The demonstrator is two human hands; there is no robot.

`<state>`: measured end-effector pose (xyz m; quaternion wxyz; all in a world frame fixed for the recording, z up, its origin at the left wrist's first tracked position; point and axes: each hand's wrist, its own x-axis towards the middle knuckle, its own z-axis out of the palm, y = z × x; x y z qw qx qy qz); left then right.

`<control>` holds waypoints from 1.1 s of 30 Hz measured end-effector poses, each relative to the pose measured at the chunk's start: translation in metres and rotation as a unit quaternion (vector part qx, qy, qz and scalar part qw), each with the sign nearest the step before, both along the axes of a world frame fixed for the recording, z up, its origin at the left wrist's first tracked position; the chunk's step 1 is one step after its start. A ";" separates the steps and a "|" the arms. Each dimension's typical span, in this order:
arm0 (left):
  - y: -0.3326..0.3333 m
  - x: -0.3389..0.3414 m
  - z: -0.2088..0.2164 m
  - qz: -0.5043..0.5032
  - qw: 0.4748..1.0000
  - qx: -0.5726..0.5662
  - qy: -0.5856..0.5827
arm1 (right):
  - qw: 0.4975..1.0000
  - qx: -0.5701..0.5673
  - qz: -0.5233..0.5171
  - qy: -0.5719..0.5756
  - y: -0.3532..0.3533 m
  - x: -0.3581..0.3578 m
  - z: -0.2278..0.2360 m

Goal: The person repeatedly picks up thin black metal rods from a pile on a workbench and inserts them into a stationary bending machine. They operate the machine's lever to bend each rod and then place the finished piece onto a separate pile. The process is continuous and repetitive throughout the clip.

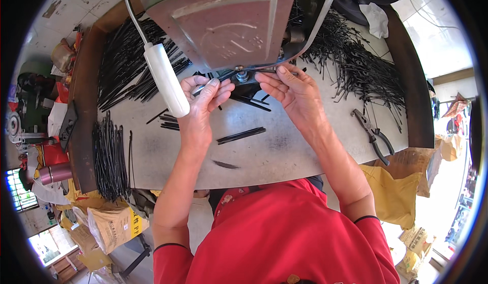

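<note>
Both my hands are raised at the working point of a reddish-brown and green machine [229,30] that stands over the metal tabletop. My left hand [203,98] is closed, thumb against fingers, on a thin black rod [227,74] just left of the small metal tool [242,75] under the machine head. To the right of that tool, my right hand [295,91] pinches a thin black rod [267,71] between thumb and fingers. Whether both hands grip one and the same rod is hidden at the tool. A few short black rods [241,135] lie on the table below my hands.
A white tube lamp [166,81] on a bent neck hangs beside my left hand. Heaps of black rods lie at the back left [127,55] and back right [356,60]. A bundle [109,157] sits at the left edge. Pliers [373,136] rest at the right.
</note>
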<state>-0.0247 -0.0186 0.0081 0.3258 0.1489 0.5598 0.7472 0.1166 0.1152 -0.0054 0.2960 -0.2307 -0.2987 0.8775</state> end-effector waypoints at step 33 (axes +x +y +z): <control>-0.001 -0.008 -0.003 -0.020 0.998 -0.002 -0.053 | 1.000 -0.017 0.001 0.000 0.001 -0.001 0.000</control>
